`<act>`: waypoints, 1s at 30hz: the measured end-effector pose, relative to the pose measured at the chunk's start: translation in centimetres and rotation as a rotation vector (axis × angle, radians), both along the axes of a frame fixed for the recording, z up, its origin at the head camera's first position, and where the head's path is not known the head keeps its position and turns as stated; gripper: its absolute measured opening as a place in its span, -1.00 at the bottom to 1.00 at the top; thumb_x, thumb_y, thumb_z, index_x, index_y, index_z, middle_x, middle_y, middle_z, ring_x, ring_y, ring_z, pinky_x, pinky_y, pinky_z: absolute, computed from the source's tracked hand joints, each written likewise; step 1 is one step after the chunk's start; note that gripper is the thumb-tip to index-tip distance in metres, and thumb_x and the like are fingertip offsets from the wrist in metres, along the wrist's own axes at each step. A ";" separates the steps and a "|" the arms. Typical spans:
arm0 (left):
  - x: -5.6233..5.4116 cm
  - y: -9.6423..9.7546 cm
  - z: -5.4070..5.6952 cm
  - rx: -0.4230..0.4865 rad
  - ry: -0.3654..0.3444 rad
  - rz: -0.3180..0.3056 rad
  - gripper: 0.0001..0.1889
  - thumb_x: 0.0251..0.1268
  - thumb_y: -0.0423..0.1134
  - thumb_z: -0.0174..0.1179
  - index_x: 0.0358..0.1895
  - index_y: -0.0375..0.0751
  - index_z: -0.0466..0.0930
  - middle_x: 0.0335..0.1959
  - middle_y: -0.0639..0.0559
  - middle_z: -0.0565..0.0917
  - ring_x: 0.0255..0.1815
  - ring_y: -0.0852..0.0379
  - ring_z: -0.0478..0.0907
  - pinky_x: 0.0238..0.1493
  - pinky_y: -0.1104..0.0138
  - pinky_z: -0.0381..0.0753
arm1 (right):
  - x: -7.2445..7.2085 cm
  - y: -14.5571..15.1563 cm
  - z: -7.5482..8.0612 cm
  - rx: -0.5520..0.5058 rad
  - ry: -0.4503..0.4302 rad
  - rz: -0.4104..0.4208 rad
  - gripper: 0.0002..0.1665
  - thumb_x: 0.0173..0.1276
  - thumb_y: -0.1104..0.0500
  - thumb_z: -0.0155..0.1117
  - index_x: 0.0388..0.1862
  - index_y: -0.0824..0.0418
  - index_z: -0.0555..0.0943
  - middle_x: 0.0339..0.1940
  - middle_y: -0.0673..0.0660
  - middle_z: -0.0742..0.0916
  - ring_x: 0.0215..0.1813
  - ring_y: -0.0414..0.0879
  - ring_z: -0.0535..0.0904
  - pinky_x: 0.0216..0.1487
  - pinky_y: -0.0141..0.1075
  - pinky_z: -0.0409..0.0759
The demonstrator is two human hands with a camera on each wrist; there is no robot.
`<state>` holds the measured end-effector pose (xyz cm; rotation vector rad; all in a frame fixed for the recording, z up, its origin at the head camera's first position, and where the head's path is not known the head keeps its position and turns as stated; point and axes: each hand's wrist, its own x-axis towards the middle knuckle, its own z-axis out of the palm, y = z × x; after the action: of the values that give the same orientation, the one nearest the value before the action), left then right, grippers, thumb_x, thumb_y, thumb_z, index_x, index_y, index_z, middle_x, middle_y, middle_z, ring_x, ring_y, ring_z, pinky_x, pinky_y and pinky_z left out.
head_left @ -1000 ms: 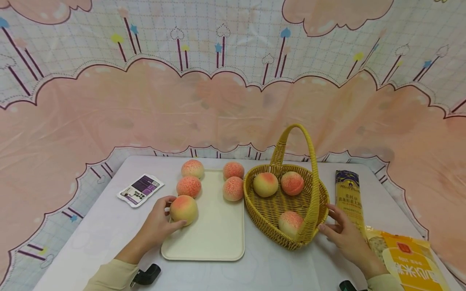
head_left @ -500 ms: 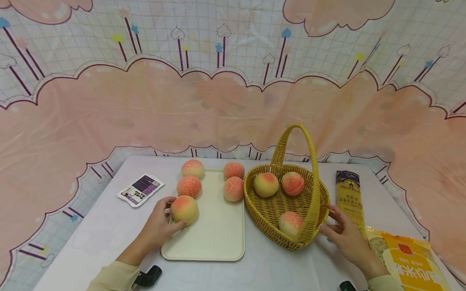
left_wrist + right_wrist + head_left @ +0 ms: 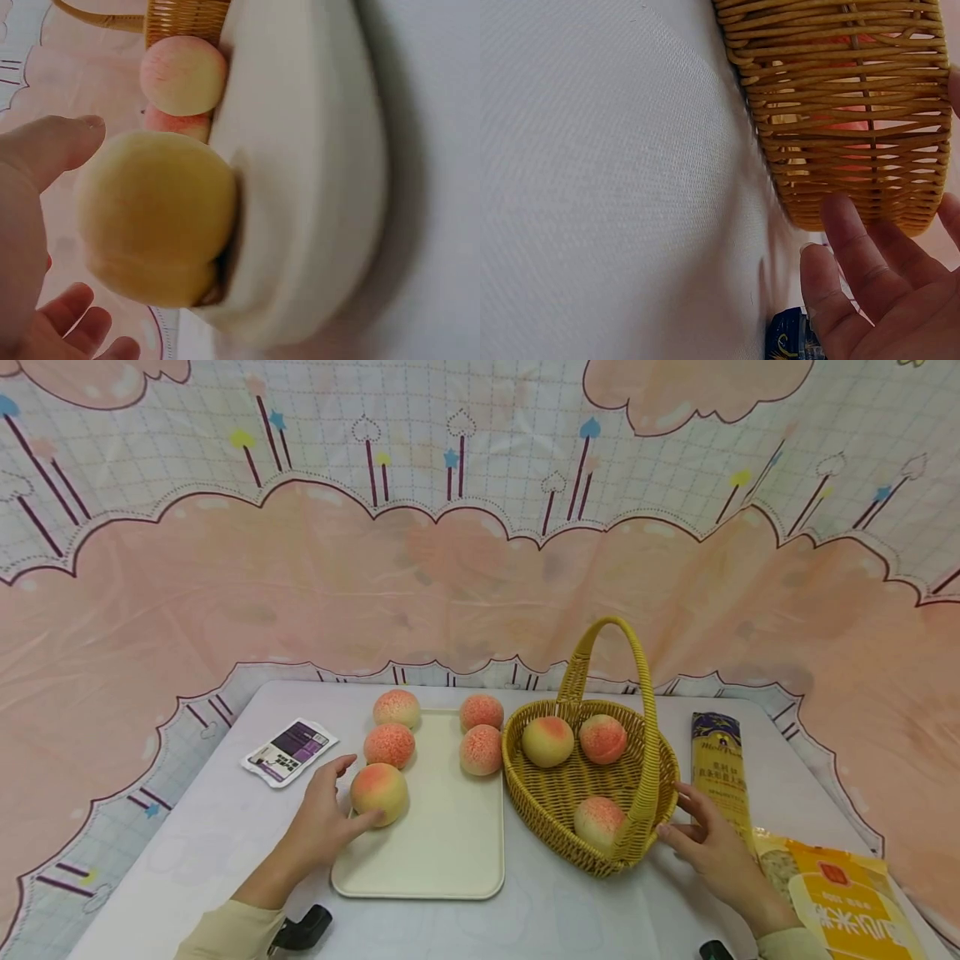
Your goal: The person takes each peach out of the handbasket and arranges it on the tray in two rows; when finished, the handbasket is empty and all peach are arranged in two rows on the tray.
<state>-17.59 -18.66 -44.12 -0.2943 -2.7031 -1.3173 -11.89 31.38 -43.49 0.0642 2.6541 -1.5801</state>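
Observation:
A yellow and pink peach (image 3: 379,794) sits at the left edge of the cream tray (image 3: 418,864). My left hand (image 3: 322,818) is spread around its left side, with a gap between fingers and fruit in the left wrist view. The thumb overlaps the lower part of the peach (image 3: 157,217) in the head view. At the right, fingers and thumb of my right hand (image 3: 712,852) rest against the outer wall of a yellow wicker basket (image 3: 551,839). Inside that basket are three peaches, one of them (image 3: 547,742) at the back left.
More peaches line the tray's far left and right edges, among them a speckled one (image 3: 480,750). A white and purple packet (image 3: 291,752) lies at left. Right of the basket are a spaghetti packet (image 3: 720,768) and an orange bag (image 3: 847,893). The basket's tall handle (image 3: 647,693) arches up.
My left fingers have spread away from the peach, which stays where it was on the tray edge. The right hand and basket have not moved.

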 end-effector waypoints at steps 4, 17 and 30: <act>0.3 0.3 0.7 -0.029 0.088 0.019 -0.14 0.07 -0.23 0.50 0.35 -0.53 0.20 0.30 -0.46 0.32 0.35 -0.40 0.20 0.32 -0.26 0.19 | 0.0 0.1 -0.1 0.003 -0.008 0.000 -0.11 0.47 0.12 0.28 0.58 0.29 0.03 0.48 0.59 0.19 0.21 0.31 0.54 -0.12 -0.33 0.62; 0.5 5.5 3.6 -0.003 0.215 -0.151 -0.21 -0.02 -0.23 0.54 0.29 -0.39 0.32 0.24 -0.30 0.41 0.29 -0.26 0.27 0.29 -0.18 0.26 | 0.0 0.0 0.1 0.000 -0.005 0.005 -0.11 0.48 0.12 0.27 0.58 0.30 0.02 0.49 0.59 0.17 0.22 0.33 0.53 -0.11 -0.32 0.63; -1.2 12.6 5.1 0.021 0.091 -0.422 -0.15 0.07 -0.19 0.51 0.42 -0.35 0.28 0.38 -0.20 0.39 0.42 -0.12 0.29 0.40 -0.02 0.26 | 0.0 0.0 0.3 0.005 -0.003 0.008 -0.11 0.48 0.13 0.27 0.58 0.31 0.02 0.48 0.59 0.18 0.22 0.33 0.52 -0.10 -0.35 0.61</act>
<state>-18.75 -6.03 -39.02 -0.9410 -2.6385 -1.3818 -11.90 31.35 -43.19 0.0557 2.6528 -1.5698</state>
